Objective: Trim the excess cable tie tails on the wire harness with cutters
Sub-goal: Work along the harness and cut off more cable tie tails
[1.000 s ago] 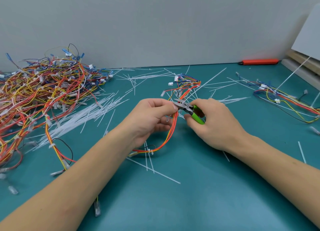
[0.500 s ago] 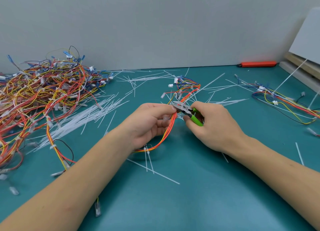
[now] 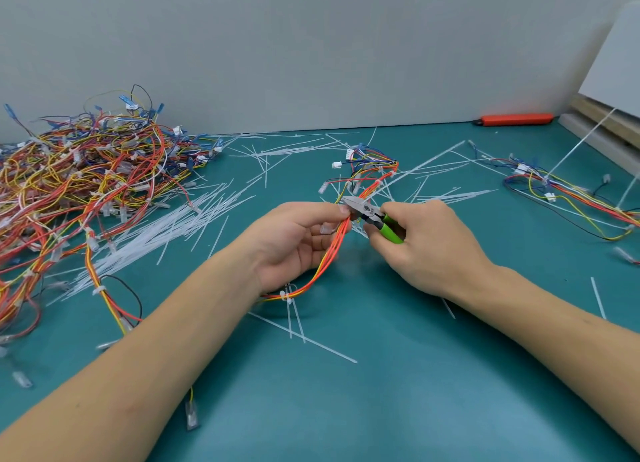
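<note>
My left hand pinches an orange, red and yellow wire harness just above the teal table. The harness curves down from my fingertips to a white cable tie whose long tails lie on the table. My right hand grips green-handled cutters. Their metal jaws point left and sit against the harness right beside my left thumb and forefinger. The harness's far end with white connectors rests on the table behind my hands.
A big tangled heap of harnesses fills the left side. Loose white tie tails are strewn over the middle. Another harness lies at the right, an orange knife by the back wall, boards at far right.
Both hands have stayed together at the same spot on the harness. The cutter jaws edged slightly closer to my left fingertips; the view shifted a little.
</note>
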`<action>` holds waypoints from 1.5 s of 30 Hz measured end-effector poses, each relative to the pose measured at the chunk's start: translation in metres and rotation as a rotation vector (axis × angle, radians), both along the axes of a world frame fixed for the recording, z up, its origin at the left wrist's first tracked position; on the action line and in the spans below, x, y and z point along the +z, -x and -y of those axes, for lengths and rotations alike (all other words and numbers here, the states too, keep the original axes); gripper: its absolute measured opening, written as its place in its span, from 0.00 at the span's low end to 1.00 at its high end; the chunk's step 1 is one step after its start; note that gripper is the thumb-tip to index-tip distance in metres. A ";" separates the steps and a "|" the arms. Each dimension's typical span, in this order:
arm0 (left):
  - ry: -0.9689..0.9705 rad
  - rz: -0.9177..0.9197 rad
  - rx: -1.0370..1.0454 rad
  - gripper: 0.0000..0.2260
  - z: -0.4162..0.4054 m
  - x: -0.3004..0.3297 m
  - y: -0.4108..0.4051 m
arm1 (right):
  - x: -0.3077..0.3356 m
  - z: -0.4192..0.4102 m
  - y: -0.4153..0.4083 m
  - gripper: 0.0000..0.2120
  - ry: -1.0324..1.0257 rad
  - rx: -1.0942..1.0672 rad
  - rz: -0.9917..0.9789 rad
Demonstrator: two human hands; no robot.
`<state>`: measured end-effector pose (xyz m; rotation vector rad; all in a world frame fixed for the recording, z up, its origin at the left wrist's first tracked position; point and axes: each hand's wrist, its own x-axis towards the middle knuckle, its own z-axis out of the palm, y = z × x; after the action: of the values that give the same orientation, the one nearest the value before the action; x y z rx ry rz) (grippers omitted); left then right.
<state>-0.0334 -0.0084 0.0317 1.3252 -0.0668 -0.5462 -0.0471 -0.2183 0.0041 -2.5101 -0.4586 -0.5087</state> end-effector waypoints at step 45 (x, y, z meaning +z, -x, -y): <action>-0.247 0.488 0.229 0.04 0.012 -0.002 0.005 | 0.002 -0.001 -0.002 0.14 -0.144 0.062 0.015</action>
<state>-0.0381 -0.0209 0.0294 1.6608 -0.2517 -0.0275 -0.0448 -0.2177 0.0058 -2.3489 -0.4866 -0.5175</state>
